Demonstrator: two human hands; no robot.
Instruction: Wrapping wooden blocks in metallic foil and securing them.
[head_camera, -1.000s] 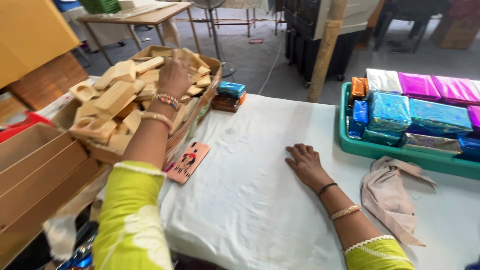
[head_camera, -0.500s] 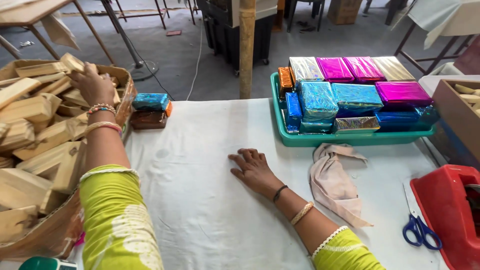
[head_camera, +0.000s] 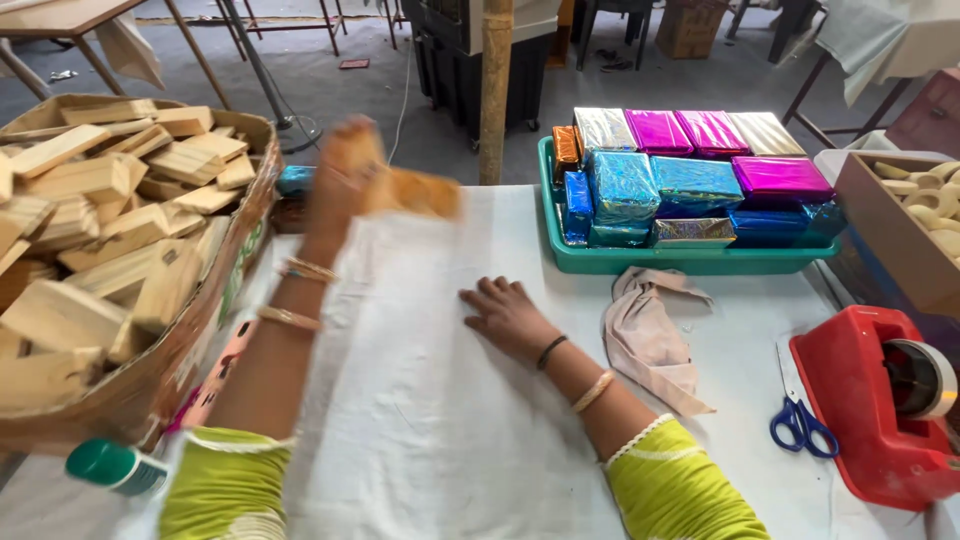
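My left hand (head_camera: 345, 175) is blurred in motion above the white cloth (head_camera: 430, 400), gripping a pale wooden block (head_camera: 420, 192) that sticks out to its right. It hovers just right of the cardboard box (head_camera: 170, 370) heaped with several wooden blocks (head_camera: 110, 200). My right hand (head_camera: 508, 315) lies flat on the cloth near the middle of the table, palm down, fingers spread, holding nothing. Both arms wear green sleeves and bangles.
A green tray (head_camera: 690, 260) of shiny wrapped parcels stands at the back right, a crumpled beige cloth (head_camera: 650, 345) in front of it. Blue scissors (head_camera: 798, 425) and a red tape dispenser (head_camera: 880, 410) lie at right. A second box (head_camera: 890, 235) of wooden pieces is far right.
My left hand has left the box of wooden blocks and swung right over the cloth with a block in it. My right hand has stayed flat on the cloth.
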